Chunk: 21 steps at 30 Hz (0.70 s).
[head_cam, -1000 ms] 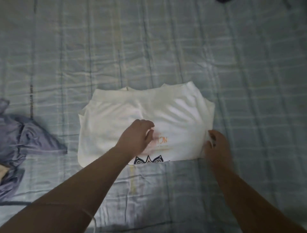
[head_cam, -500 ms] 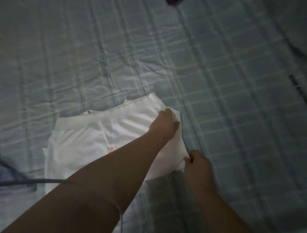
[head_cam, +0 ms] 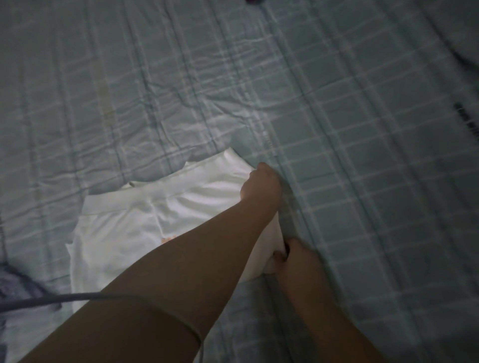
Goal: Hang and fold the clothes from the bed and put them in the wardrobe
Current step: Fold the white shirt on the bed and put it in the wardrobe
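A partly folded white T-shirt [head_cam: 134,233] lies flat on the bed, with a trace of orange print showing beside my forearm. My left hand [head_cam: 261,185] reaches across it and grips the far right corner of the shirt, fingers curled. My right hand [head_cam: 290,256] pinches the near right corner of the white cloth at the shirt's right edge. My left forearm hides the shirt's lower middle.
The bed is covered by a pale blue-green checked sheet [head_cam: 337,129], wrinkled above the shirt. A grey-purple garment [head_cam: 15,290] lies at the left edge. A dark item [head_cam: 255,1] peeks in at the top edge and a dark strip [head_cam: 466,119] at the right.
My left hand left the shirt's middle and went to its far right corner. My right hand stayed at the near right corner. The view swung right, so the shirt sits further left.
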### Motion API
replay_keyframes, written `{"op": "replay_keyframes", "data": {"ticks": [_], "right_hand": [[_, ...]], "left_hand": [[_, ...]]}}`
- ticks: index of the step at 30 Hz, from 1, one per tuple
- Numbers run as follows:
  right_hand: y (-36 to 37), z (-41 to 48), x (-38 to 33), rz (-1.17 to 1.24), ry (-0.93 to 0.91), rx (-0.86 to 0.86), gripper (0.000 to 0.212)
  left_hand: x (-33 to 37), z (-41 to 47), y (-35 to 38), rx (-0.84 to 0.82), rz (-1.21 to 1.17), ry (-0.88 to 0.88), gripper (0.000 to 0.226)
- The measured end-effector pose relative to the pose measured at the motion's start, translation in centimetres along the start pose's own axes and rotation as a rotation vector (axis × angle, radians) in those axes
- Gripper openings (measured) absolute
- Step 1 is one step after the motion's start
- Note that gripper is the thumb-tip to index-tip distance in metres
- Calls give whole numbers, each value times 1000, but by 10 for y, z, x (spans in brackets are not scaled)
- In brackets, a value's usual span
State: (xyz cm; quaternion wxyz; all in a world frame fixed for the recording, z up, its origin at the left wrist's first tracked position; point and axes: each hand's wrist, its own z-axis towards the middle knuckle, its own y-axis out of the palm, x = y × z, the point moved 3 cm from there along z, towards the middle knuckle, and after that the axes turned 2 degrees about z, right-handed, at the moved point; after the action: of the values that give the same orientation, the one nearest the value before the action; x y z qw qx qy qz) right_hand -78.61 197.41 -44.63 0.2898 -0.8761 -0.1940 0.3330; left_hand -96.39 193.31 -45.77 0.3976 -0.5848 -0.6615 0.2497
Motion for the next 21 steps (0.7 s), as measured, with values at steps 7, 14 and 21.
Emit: {"op": "replay_keyframes", "data": {"ticks": [7,14,21], "right_hand": [[0,-15,-20,259,63,-121,9],[29,-64,-80,364,-67,-78,23],[120,-132,-197,274,-247,-186,63]], "left_hand": [[-33,-14,-33,38,-219,278,36],[-111,-47,-94,137,-484,375,34],[-272,-82,-163,201,-550,331,45]]}}
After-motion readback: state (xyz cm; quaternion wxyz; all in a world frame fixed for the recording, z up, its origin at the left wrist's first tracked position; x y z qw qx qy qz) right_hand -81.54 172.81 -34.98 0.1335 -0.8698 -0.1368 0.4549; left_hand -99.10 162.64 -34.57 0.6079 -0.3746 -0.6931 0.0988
